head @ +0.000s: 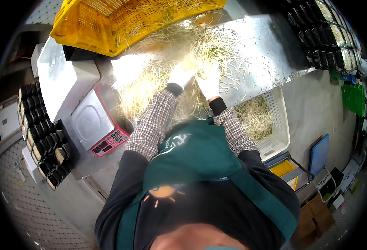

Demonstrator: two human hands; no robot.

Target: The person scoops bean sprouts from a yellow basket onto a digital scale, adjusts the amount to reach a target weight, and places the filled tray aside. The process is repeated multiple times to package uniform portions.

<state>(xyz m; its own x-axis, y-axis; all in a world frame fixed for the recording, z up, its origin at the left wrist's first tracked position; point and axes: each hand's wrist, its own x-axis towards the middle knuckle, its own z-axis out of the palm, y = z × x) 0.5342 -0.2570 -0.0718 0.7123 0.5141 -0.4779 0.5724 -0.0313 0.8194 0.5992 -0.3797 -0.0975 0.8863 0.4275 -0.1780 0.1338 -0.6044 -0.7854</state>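
A loose heap of pale sprouts lies spread over a metal worktable in front of me. Both hands wear white gloves and are deep among the stems. My left hand is in the middle of the heap, its fingers washed out by glare, so its grip is hidden. Close beside it on the right, my right hand has its fingers curled around a clump of sprouts. More sprouts with greenish tips lie tangled beyond the hands.
A yellow perforated crate lies tipped at the table's far side, sprouts inside. Left are a red-framed digital scale, a white foam box and stacked black trays. Right are a white crate of sprouts, below table level, and packed black trays.
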